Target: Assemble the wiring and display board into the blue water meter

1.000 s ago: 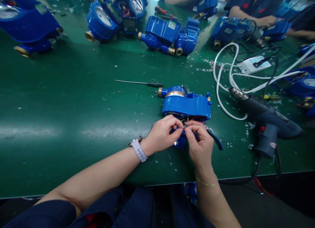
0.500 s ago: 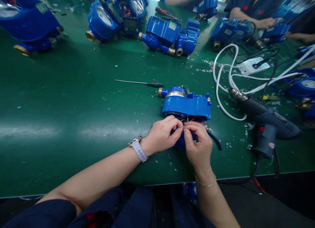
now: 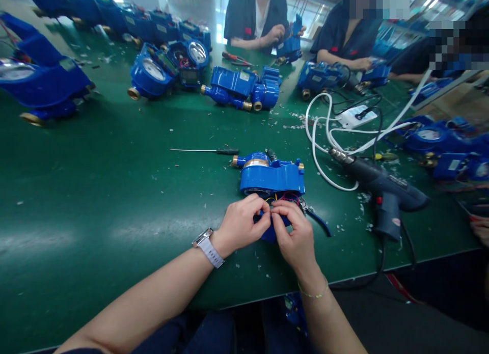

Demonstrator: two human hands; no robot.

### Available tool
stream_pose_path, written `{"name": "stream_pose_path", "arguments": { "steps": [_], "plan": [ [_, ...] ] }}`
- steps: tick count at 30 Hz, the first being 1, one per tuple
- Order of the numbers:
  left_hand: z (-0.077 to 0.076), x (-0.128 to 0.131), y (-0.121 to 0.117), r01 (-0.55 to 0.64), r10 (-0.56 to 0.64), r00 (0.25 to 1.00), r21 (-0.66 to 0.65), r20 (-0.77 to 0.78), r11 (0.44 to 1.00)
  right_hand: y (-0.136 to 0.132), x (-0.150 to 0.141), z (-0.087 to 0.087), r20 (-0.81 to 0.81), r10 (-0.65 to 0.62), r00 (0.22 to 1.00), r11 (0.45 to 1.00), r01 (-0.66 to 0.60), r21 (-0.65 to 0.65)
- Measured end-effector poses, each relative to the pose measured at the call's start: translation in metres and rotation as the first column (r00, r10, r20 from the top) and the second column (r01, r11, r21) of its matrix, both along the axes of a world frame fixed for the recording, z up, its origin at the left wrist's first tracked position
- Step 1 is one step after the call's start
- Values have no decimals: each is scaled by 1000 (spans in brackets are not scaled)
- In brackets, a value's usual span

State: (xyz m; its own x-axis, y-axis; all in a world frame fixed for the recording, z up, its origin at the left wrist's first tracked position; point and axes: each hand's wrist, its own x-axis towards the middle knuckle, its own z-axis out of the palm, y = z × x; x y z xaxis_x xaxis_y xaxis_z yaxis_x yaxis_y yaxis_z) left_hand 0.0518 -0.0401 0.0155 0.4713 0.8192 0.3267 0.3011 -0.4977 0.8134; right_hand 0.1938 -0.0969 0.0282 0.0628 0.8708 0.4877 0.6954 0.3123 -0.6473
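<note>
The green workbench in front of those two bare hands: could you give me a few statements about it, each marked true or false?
1. The left hand and right hand are close together. True.
2. The heat gun is in the right hand. False: it lies on the green workbench.
3. The watch is on the left wrist. True.
4. The screwdriver lies between the hands and the near bench edge. False: it lies beyond the hands.
5. The nearest meter is blue. True.

Glossy green tabletop (image 3: pixel 95 191), dark floor (image 3: pixel 408 323)
</note>
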Motion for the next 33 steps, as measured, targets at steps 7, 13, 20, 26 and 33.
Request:
{"name": "stream_pose_path", "arguments": {
  "steps": [7, 13, 20, 26, 33],
  "plan": [
    [-1, 2, 1, 31, 17, 984, -261, 178, 965, -18, 38, 10, -137, -289, 948, 952, 299, 60],
    [-10, 3, 5, 108, 62, 952, -519, 299, 848, -36, 165, 12, -468, -721, 511, 577, 817, 2],
    [-14, 1, 4, 165, 40, 940, -554, 338, 816, -40, 264, 14, -453, -840, 297, 498, 753, -430],
    [-4, 0, -5, 52, 16, 982, -352, 189, 934, -14, 283, 17, -356, -867, 349, 497, 552, -669],
    [6, 4, -5, -10, 8, 998, -45, -55, 999, -2, 259, 30, -432, -823, 370, 566, 460, -684]
  ]
}}
